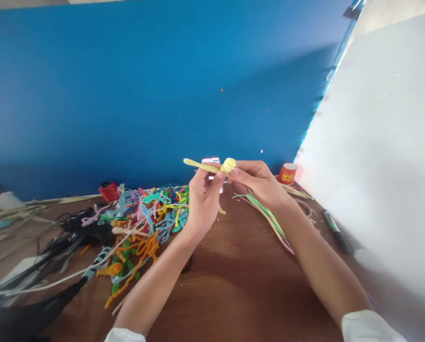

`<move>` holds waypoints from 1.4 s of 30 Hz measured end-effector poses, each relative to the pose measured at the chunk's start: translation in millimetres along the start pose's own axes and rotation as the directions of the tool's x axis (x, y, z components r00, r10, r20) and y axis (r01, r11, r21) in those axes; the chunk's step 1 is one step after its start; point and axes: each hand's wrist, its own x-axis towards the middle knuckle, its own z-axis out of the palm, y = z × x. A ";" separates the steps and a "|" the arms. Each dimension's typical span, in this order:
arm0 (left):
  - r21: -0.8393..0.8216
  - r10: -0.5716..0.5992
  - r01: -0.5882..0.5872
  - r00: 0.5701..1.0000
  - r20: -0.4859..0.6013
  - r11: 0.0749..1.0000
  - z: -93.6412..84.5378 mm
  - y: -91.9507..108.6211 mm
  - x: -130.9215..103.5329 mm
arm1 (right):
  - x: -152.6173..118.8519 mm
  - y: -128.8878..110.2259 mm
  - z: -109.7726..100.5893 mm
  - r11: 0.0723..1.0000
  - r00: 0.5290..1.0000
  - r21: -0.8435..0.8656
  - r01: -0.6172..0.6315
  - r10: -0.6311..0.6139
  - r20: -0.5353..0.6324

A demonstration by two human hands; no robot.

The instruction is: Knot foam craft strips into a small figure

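Over the brown wooden table (pixel 230 280), left hand (pixel 205 199) and right hand (pixel 260 183) together pinch a coiled yellow fuzzy stem (pixel 228 165), half-hiding a lit rectangular phone (pixel 210 160); multicoloured fuzzy stems (pixel 150 211) heap toward the far left edge

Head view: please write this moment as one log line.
left hand: holds yellow fuzzy stem | right hand: holds its bunched end | phone: partly hidden | red cup: upright
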 end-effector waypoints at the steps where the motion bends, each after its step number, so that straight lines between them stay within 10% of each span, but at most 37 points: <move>1: -0.003 0.016 -0.016 1.000 0.007 1.000 -0.6 0.2 0.4 | 0.9 1.7 1.3 0.980 0.995 0.179 -0.092 0.084 0.051; 7: -0.083 -0.074 0.069 0.995 -0.059 0.994 -1.2 -6.9 2.7 | 4.8 8.2 6.6 0.825 0.944 0.463 -0.325 0.252 0.213; 13: -0.273 -0.366 0.337 0.928 -0.065 0.901 -0.2 -7.4 3.6 | 2.9 11.7 4.4 0.982 0.978 -0.169 0.079 -0.110 -0.179; 18: -0.407 -0.504 0.474 0.863 0.037 0.781 -2.3 -4.5 6.3 | 3.1 17.5 -12.4 0.567 0.832 -0.708 0.422 -0.552 0.054; 26: -0.419 -0.581 0.569 0.806 0.113 0.708 -1.5 -5.1 7.8 | -0.6 13.4 -25.6 0.210 0.768 -0.875 0.435 -0.594 0.240; 36: -0.343 -0.511 0.532 0.845 0.156 0.774 0.0 -6.5 5.1 | 1.7 6.7 -13.7 0.661 0.893 -0.672 0.334 -0.449 0.003; 42: -0.302 -0.326 0.356 0.934 0.147 0.884 -5.2 -0.6 8.0 | 1.2 5.6 -2.4 0.999 0.980 0.004 0.054 -0.052 -0.193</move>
